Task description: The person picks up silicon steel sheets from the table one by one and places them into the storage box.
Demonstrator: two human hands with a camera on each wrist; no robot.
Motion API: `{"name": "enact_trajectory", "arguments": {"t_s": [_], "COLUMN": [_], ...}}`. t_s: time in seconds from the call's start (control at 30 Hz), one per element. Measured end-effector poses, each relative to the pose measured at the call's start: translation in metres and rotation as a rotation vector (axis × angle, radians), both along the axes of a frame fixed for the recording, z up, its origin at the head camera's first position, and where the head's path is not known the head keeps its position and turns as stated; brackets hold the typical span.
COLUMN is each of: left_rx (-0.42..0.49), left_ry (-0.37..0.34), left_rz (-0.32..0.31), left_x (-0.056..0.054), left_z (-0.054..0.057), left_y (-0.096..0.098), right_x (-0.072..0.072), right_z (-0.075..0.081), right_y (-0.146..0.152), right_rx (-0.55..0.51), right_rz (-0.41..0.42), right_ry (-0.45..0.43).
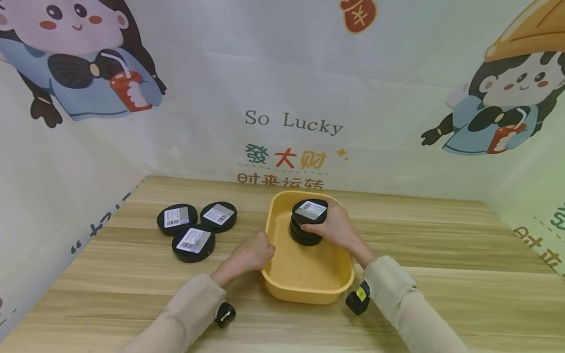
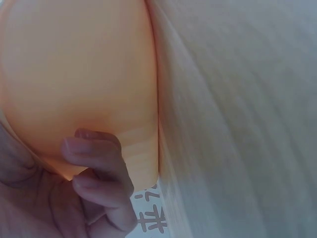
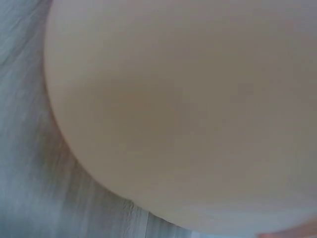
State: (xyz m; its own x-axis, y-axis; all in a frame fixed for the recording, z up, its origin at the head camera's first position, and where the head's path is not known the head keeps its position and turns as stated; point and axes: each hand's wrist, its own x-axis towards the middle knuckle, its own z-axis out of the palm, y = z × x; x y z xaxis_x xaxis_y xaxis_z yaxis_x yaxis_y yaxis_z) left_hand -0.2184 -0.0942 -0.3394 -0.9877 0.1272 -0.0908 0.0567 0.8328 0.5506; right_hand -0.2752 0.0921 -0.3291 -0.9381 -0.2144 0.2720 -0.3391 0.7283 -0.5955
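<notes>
A yellow plastic tub (image 1: 304,296) stands on the wooden table. My left hand (image 1: 252,251) grips the tub's left rim; in the left wrist view its curled fingers (image 2: 106,163) lie against the tub wall (image 2: 89,64). Over the far part of the tub, my right hand (image 1: 335,226) holds a flat round black container (image 1: 310,211) with a silver-white label on top. More black round container (image 1: 305,239) shows directly below it inside the tub, partly covered by the thumb. The tub's pale wall (image 3: 188,109) fills most of the right wrist view.
Left of the tub, three labelled black round containers lie grouped on the table: one at the far left (image 1: 177,219), one beside it (image 1: 218,216), one in front (image 1: 193,243). A printed cloth backdrop (image 1: 212,93) rises behind the table (image 1: 432,299) and along its sides.
</notes>
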Motion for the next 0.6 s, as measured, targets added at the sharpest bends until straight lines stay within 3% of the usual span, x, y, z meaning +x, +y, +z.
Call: {"name": "enact_trajectory", "arguments": {"t_s": [0.6], "left_rx": [0.004], "left_ry": [0.01], "left_rz": [-0.005], "left_x": [0.0003], "left_z": [-0.0006], "left_y": [0.0004], "right_x": [-0.0027], "right_z": [-0.0018], "right_y": [-0.0045], "right_rx": [0.006], "right_rz": [0.017], "right_ry": [-0.018]}}
